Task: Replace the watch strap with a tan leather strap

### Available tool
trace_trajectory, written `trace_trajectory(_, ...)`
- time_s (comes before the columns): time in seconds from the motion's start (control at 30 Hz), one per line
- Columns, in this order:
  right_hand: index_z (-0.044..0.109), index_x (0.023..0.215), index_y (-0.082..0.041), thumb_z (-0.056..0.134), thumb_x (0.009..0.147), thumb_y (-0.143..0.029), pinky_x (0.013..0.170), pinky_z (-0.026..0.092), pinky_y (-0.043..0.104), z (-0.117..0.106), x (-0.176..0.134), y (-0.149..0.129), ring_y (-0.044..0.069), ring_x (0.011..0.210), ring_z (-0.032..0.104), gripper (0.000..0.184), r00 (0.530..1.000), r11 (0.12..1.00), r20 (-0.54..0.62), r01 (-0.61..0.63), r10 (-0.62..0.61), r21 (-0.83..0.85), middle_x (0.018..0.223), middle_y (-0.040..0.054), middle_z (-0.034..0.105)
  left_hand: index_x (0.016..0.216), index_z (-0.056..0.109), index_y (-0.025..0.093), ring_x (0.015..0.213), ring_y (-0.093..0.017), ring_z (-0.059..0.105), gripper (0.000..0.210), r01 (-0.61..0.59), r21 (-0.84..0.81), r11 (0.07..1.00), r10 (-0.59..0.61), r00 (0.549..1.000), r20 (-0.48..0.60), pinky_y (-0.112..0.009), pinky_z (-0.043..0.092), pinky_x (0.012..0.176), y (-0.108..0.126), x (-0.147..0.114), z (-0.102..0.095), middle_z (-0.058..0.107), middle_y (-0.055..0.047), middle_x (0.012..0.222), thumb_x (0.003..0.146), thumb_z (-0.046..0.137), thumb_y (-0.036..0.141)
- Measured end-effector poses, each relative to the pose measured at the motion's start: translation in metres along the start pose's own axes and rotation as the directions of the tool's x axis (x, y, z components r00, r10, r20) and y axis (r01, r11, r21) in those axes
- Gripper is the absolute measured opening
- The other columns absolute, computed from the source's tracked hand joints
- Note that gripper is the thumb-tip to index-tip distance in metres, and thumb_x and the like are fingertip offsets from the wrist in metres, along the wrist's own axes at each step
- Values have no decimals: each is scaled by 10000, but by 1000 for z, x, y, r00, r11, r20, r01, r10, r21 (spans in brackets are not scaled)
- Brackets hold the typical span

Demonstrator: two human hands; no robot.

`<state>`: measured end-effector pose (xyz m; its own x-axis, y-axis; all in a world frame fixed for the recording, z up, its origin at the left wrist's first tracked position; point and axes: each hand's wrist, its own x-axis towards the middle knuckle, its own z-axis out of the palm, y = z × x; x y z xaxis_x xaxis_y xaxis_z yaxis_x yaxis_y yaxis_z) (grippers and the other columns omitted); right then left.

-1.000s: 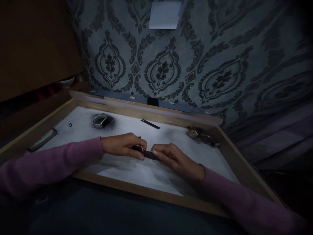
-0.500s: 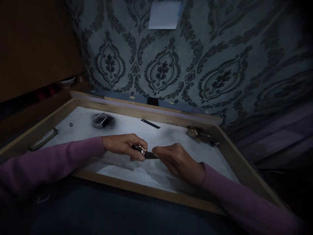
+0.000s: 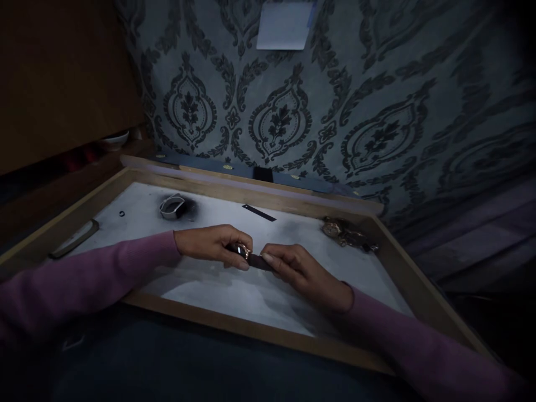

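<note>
The left hand is clamped on a watch, thumb and fingers around its case; the right hand pinches the dark strap just beside. The watch is between both hands, above a tray. Beyond the grip lies a black strip; to its right, a heap of watches.

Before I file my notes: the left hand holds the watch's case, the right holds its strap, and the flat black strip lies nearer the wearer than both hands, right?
Only the place of the flat black strip is wrong. The left hand holds the watch's case and the right hand its strap, but the head view shows the strip beyond both hands.
</note>
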<state>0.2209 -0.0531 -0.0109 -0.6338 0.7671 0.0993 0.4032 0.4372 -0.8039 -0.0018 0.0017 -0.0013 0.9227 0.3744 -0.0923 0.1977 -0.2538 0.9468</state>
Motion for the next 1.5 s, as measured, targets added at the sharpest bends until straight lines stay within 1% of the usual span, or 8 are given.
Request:
trace_trajectory(0.13, 415, 653, -195, 377, 960, -601, 490, 297, 226, -1, 1, 1, 101, 533, 358, 510, 998, 998, -32, -45, 46, 44, 591, -45, 363, 907, 513, 179, 699, -122, 482, 374, -36, 172, 984, 58, 990, -129, -226, 366, 612, 1, 0, -2, 531, 39, 776, 721, 779, 364)
trace_trajectory(0.27, 421, 654, -196, 367, 960, -605, 484, 284, 228, -2, 1, 3, 101, 528, 349, 514, 999, 999, -26, -35, 36, 35, 587, -47, 364, 855, 501, 182, 622, -102, 452, 286, -55, 318, 947, 103, 986, -135, -212, 331, 569, 1, -1, 0, 496, 60, 686, 782, 731, 335)
trace_trajectory(0.4, 425, 662, -194, 372, 972, -572, 489, 275, 233, -3, 1, 1, 98, 523, 338, 492, 999, 999, 4, -48, 48, 24, 586, -50, 356, 778, 491, 181, 585, -94, 430, 217, -54, 297, 953, 93, 989, -118, -206, 325, 551, 1, -1, 4, 461, 67, 629, 807, 682, 280)
trace_trajectory(0.53, 425, 664, -195, 372, 986, -525, 491, 263, 237, -6, 2, -2, 95, 516, 301, 464, 998, 1000, 61, -12, 14, -23, 577, -57, 317, 768, 501, 176, 597, -92, 439, 212, -27, 180, 983, 47, 993, -106, -205, 351, 558, 0, 0, 6, 479, 64, 648, 778, 694, 263)
trace_trajectory(0.7, 422, 685, -194, 370, 997, -447, 518, 270, 242, -8, 2, -2, 97, 534, 326, 405, 998, 994, 58, 23, -17, -108, 601, -49, 336, 776, 503, 174, 613, -89, 434, 215, -13, 117, 993, 26, 994, -110, -202, 357, 560, -3, 2, 8, 477, 62, 671, 769, 695, 270)
trace_trajectory(0.93, 402, 692, -201, 357, 978, -275, 522, 262, 241, -5, 1, 0, 94, 495, 356, 299, 999, 969, 37, 32, -24, -245, 567, -56, 349, 765, 488, 183, 573, -89, 426, 171, -38, 283, 958, 77, 989, -128, -199, 331, 542, -1, 1, 10, 463, 69, 624, 794, 650, 232)
trace_trajectory(1.27, 452, 700, -193, 365, 959, -204, 535, 237, 271, 5, -3, -5, 112, 482, 410, 274, 992, 852, -96, -119, 81, -510, 546, -19, 462, 819, 491, 188, 553, -101, 445, 133, 3, 456, 890, 88, 980, -179, -215, 311, 534, 4, 2, 15, 475, 66, 616, 816, 619, 225)
trace_trajectory(1.5, 412, 681, -201, 363, 971, -224, 525, 251, 258, 3, -3, -5, 104, 468, 409, 295, 991, 876, -114, -116, 70, -469, 537, -33, 432, 773, 479, 190, 558, -99, 436, 160, 31, 418, 908, 68, 973, -221, -216, 299, 527, 4, 2, 13, 453, 70, 612, 798, 634, 224)
